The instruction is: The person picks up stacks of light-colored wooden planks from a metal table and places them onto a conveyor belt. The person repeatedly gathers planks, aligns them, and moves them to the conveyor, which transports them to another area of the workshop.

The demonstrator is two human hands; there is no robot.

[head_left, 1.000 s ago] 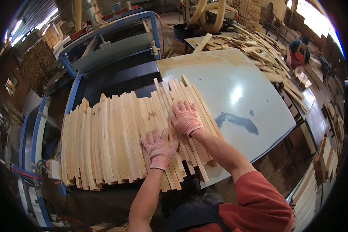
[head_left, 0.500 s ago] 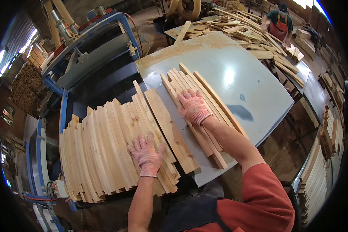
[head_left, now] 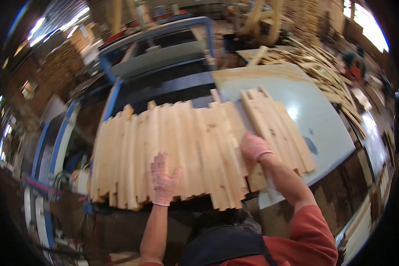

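Observation:
A broad row of pale wooden strips (head_left: 155, 150) lies side by side on the dark machine bed. My left hand (head_left: 165, 179), in a pinkish knit glove, rests flat on these strips with fingers stretched out and thumb apart. At the row's right edge lies a wider wooden board (head_left: 233, 119), close against the strips. My right hand (head_left: 255, 147), gloved the same way, is curled closed at this board's right edge; motion blur softens its fingers. Right of it, a smaller group of wooden strips (head_left: 277, 131) lies on the pale metal tabletop.
The pale tabletop (head_left: 328, 133) extends to the right of the strips. Beyond the bed stands a blue machine frame (head_left: 164, 24). A heap of loose wooden pieces (head_left: 303, 62) lies at the far right, near another person (head_left: 355, 64). Blue rails (head_left: 60, 137) stand at left.
My right hand has come off the smaller group of strips to the wider board, curling its fingers. That board now sits closer to the row. My left hand stays flat on the strips; the view has turned.

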